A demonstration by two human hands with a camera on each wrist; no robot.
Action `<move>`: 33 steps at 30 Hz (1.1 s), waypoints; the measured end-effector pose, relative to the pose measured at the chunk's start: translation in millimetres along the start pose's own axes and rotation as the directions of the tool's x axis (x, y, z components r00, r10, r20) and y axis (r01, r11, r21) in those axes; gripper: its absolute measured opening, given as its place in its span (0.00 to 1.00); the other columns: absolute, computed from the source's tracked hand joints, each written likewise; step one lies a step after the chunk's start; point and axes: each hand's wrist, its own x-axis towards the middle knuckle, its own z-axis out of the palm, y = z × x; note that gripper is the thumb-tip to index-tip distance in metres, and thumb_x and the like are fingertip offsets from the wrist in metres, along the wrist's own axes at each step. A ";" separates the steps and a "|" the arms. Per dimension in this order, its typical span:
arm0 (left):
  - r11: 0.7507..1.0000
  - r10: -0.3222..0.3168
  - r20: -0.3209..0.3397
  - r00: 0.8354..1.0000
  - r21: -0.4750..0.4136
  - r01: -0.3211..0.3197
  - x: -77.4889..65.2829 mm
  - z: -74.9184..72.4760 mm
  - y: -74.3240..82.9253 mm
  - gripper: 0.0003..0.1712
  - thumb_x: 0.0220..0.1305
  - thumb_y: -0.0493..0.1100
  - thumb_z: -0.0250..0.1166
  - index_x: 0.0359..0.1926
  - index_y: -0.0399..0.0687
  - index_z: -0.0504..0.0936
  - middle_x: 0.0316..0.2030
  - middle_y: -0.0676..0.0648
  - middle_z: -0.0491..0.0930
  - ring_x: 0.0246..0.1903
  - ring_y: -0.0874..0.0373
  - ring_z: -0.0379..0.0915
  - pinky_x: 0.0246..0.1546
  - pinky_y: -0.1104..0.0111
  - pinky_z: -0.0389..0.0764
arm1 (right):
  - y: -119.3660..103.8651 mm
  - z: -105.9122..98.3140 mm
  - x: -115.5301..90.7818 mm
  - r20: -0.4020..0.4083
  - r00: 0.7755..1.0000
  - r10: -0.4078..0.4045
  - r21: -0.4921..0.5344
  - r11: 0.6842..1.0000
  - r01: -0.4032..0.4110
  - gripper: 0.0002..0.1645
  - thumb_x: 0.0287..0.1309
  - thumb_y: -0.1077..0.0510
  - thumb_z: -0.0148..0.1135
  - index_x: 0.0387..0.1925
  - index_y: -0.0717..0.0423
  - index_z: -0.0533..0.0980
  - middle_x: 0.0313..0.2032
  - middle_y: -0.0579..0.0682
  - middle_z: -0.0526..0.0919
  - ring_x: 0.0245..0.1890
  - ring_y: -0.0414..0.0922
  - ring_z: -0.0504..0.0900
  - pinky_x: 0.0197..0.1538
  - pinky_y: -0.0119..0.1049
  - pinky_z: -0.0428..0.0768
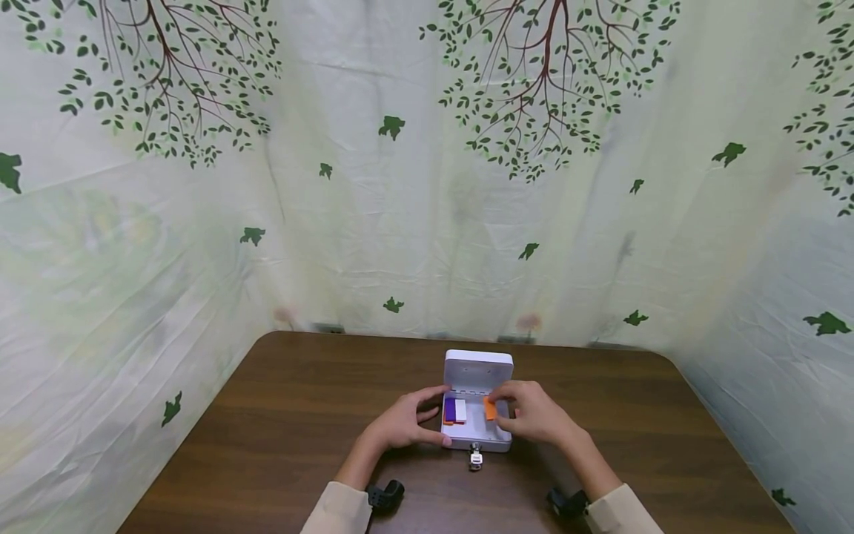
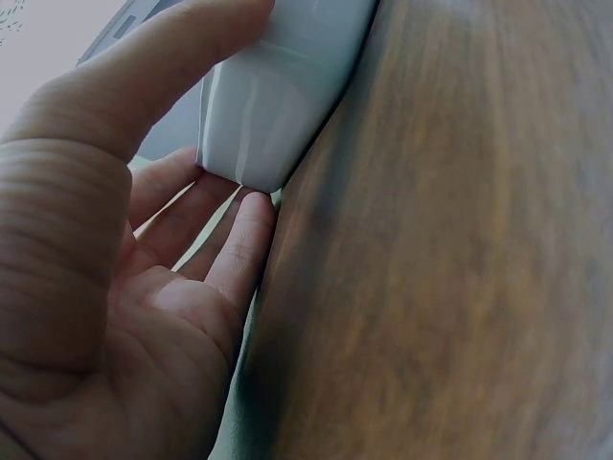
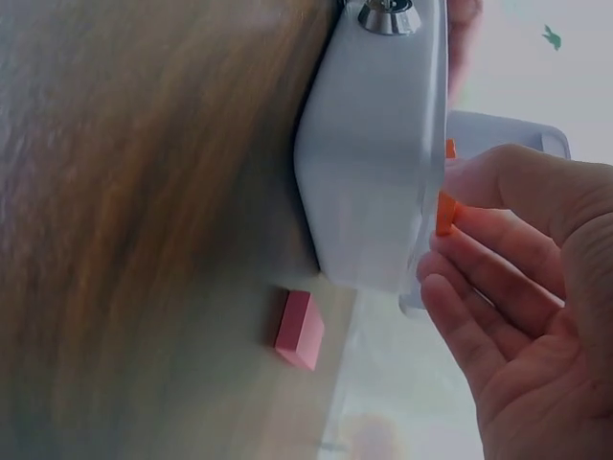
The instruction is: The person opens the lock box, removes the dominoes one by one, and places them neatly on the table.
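Observation:
A small white metal cash box [image 1: 477, 437] stands on the table with its hinged lid [image 1: 478, 368] raised at the back. My left hand [image 1: 407, 421] grips its left side, thumb at the front corner and fingers toward the rear. Inside, my right hand [image 1: 534, 414] pinches a flat orange block [image 1: 490, 409] near the right wall. In the right wrist view that orange block [image 3: 446, 213] shows between thumb and fingers. Along the box's left wall lie a purple block [image 1: 450, 410] and a white block [image 1: 461, 410], with orange edges showing beneath them.
From the lock at the box's front hangs a metal key piece [image 1: 475, 458]. A pink block [image 3: 300, 331] lies on the table beyond the box's right side. The brown wooden table [image 1: 320, 371] ends at a leaf-patterned curtain [image 1: 427, 222].

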 end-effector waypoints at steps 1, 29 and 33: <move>1.000 0.000 0.000 1.000 0.000 0.000 0.0 -0.1 0.2 0.55 0.53 0.48 0.83 0.78 0.51 0.63 0.77 0.45 0.61 0.75 0.46 0.63 0.69 0.62 0.75 | 0.0 -1.0 -0.7 0.004 1.000 0.009 0.004 1.000 -0.009 0.14 0.53 0.61 0.75 0.43 0.56 0.86 0.43 0.47 0.89 0.44 0.48 0.87 0.49 0.45 0.90; 1.000 0.023 0.003 1.000 -0.010 -0.023 1.4 -0.5 0.3 0.56 0.53 0.47 0.83 0.78 0.49 0.63 0.78 0.45 0.60 0.76 0.46 0.60 0.70 0.63 0.73 | 23.9 -22.4 -24.8 -0.036 0.997 0.075 0.014 0.997 -0.074 0.16 0.54 0.62 0.77 0.45 0.54 0.85 0.43 0.46 0.88 0.44 0.49 0.87 0.51 0.47 0.89; 1.000 0.011 0.008 1.000 -0.015 -0.010 0.0 -0.3 1.3 0.56 0.53 0.47 0.83 0.78 0.49 0.62 0.78 0.44 0.60 0.76 0.46 0.60 0.70 0.63 0.73 | 28.3 -23.7 -29.8 -0.034 0.994 0.102 0.017 0.995 -0.102 0.16 0.54 0.60 0.77 0.46 0.54 0.85 0.44 0.47 0.88 0.45 0.50 0.87 0.51 0.51 0.89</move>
